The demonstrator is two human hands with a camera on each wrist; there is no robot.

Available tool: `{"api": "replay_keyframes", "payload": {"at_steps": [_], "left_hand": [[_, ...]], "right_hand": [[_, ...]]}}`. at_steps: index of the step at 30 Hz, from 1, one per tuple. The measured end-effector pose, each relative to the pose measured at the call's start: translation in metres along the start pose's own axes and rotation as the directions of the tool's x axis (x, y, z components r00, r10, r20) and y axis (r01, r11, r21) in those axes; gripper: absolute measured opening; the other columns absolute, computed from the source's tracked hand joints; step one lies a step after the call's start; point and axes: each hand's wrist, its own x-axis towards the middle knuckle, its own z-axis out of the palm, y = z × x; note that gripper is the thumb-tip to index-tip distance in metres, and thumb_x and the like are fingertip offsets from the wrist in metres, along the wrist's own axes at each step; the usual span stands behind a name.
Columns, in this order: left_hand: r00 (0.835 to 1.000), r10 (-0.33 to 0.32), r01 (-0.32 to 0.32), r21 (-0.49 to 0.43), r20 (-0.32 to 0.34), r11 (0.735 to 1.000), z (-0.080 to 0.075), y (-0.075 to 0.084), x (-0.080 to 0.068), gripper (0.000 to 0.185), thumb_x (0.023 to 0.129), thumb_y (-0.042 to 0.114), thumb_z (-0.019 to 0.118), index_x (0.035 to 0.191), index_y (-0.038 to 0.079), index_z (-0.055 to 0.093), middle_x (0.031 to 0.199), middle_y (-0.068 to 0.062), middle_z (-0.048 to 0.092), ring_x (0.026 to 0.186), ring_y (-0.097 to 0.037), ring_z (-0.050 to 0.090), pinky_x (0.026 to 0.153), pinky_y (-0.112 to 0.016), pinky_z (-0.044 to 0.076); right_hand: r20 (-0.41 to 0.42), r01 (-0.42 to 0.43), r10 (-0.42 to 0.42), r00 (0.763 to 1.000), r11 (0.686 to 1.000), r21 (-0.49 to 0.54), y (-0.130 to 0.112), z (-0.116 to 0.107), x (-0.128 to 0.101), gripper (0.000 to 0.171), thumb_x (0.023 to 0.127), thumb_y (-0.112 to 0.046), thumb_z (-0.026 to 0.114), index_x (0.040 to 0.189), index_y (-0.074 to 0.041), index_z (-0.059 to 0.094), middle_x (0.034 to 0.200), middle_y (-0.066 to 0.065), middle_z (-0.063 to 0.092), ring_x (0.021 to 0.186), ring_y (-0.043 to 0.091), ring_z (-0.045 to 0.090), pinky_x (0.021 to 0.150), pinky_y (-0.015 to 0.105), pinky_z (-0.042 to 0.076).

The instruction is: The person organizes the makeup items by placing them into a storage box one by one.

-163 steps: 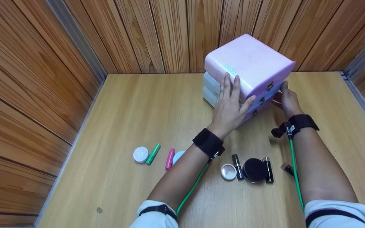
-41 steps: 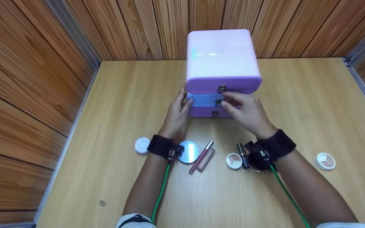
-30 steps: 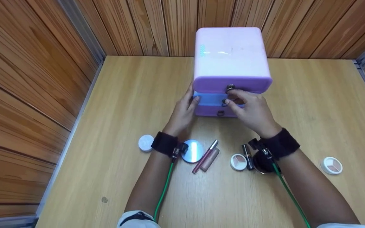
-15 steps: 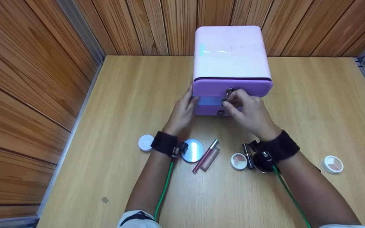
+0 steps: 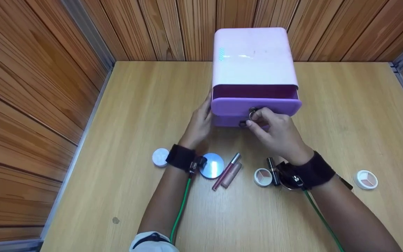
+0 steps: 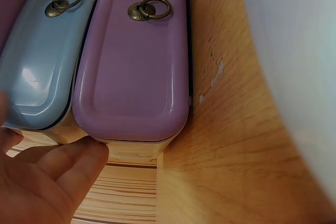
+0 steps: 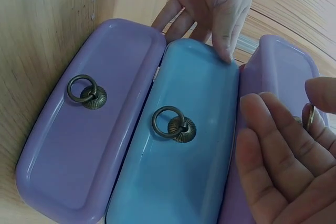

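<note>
A pink three-drawer chest (image 5: 254, 56) stands at the back of the wooden table (image 5: 135, 115). Its purple top drawer (image 5: 255, 106) is pulled partly out, showing a dark gap behind the front. My right hand (image 5: 254, 117) pinches that drawer's brass ring pull (image 7: 310, 116). My left hand (image 5: 206, 108) presses flat against the chest's left side, thumb on the blue middle drawer (image 7: 178, 140). The purple bottom drawer (image 6: 134, 72) is closed, its ring (image 6: 149, 9) hanging free. In the left wrist view, the fingers (image 6: 63, 177) touch the chest's lower corner.
Cosmetics lie in a row near me: a white jar (image 5: 160, 157), a round blue compact (image 5: 211, 165), two lip gloss tubes (image 5: 226, 171), an eyeshadow palette (image 5: 262, 176), a black lipstick (image 5: 273, 170), and another palette (image 5: 366, 179) at the right. Wooden walls enclose the table.
The chest was turned to face me. My right hand then took the top drawer's ring and has drawn the drawer out toward me; the left hand stays on the chest's side.
</note>
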Motion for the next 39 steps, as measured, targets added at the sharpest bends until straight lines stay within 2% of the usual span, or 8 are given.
{"api": "replay_keyframes", "payload": {"at_steps": [8,13,17,20,25,28,32,39], "left_hand": [[1.0,0.005,-0.005,0.007,0.0,1.0,-0.002,-0.001,0.002,0.053,0.107,0.017,0.036,0.156,0.015,0.015,0.158,0.001,0.02,0.14,-0.006,0.024,0.113,-0.019,0.019],[1.0,0.03,-0.03,-0.023,0.008,0.999,-0.003,-0.003,0.002,0.055,0.106,0.019,0.038,0.156,0.017,0.015,0.158,0.001,0.02,0.141,-0.008,0.024,0.113,-0.02,0.02],[1.0,0.021,-0.021,-0.019,0.001,1.0,-0.003,-0.002,0.0,0.054,0.106,0.02,0.039,0.156,0.021,0.017,0.156,0.001,0.025,0.139,-0.007,0.028,0.112,-0.02,0.022],[1.0,0.0,0.0,-0.011,-0.005,1.0,-0.004,0.0,-0.001,0.054,0.106,0.021,0.04,0.156,0.023,0.019,0.154,0.0,0.029,0.137,-0.006,0.031,0.111,-0.019,0.025],[1.0,0.019,-0.019,-0.023,0.009,1.0,-0.005,0.0,0.0,0.056,0.106,0.019,0.041,0.156,0.02,0.017,0.155,-0.001,0.027,0.138,-0.007,0.03,0.112,-0.02,0.024],[1.0,0.03,-0.03,-0.021,0.004,0.999,-0.007,0.0,0.001,0.056,0.106,0.018,0.041,0.156,0.02,0.016,0.155,0.0,0.026,0.138,-0.007,0.03,0.112,-0.02,0.024],[1.0,0.02,-0.02,-0.026,0.007,0.999,-0.007,0.001,0.001,0.056,0.106,0.02,0.04,0.156,0.023,0.015,0.155,0.003,0.026,0.138,-0.006,0.029,0.112,-0.02,0.024],[1.0,-0.004,0.005,-0.037,0.019,0.999,-0.005,-0.001,0.0,0.056,0.106,0.024,0.04,0.156,0.021,0.015,0.155,0.001,0.027,0.138,-0.007,0.03,0.112,-0.02,0.023]], "right_hand": [[-0.004,0.054,-0.054,0.999,0.998,-0.009,-0.005,0.001,-0.011,0.011,0.09,-0.01,0.071,0.091,-0.003,0.063,0.085,0.001,0.069,0.074,0.009,0.066,0.064,0.026,0.056],[-0.016,0.076,-0.076,0.997,0.997,0.012,-0.009,0.002,-0.02,0.011,0.088,-0.006,0.073,0.089,-0.004,0.062,0.083,-0.002,0.068,0.07,0.009,0.065,0.062,0.022,0.055],[-0.023,0.099,-0.098,0.995,0.995,0.027,-0.013,0.003,-0.026,0.011,0.087,-0.004,0.073,0.089,-0.004,0.062,0.083,-0.002,0.068,0.069,0.009,0.065,0.063,0.017,0.053],[-0.021,0.118,-0.117,0.993,0.992,0.044,-0.015,0.004,-0.029,0.012,0.086,-0.003,0.073,0.088,-0.003,0.061,0.083,0.0,0.068,0.07,0.01,0.066,0.063,0.017,0.054],[-0.027,0.157,-0.156,0.987,0.987,0.047,-0.018,0.005,-0.033,0.013,0.084,-0.001,0.074,0.088,-0.003,0.061,0.081,0.001,0.068,0.067,0.01,0.065,0.06,0.02,0.055],[-0.03,0.16,-0.159,0.987,0.986,0.054,-0.02,0.005,-0.035,0.014,0.084,-0.002,0.074,0.088,-0.003,0.061,0.082,0.001,0.068,0.067,0.01,0.066,0.06,0.02,0.055],[-0.027,0.155,-0.154,0.988,0.985,0.075,-0.022,0.006,-0.039,0.014,0.083,-0.001,0.074,0.089,-0.003,0.061,0.082,0.001,0.069,0.067,0.01,0.066,0.06,0.019,0.055],[-0.008,0.149,-0.148,0.989,0.985,0.088,-0.025,0.006,-0.048,0.015,0.083,0.001,0.074,0.089,-0.004,0.061,0.082,0.001,0.068,0.066,0.011,0.067,0.059,0.018,0.055]]}}
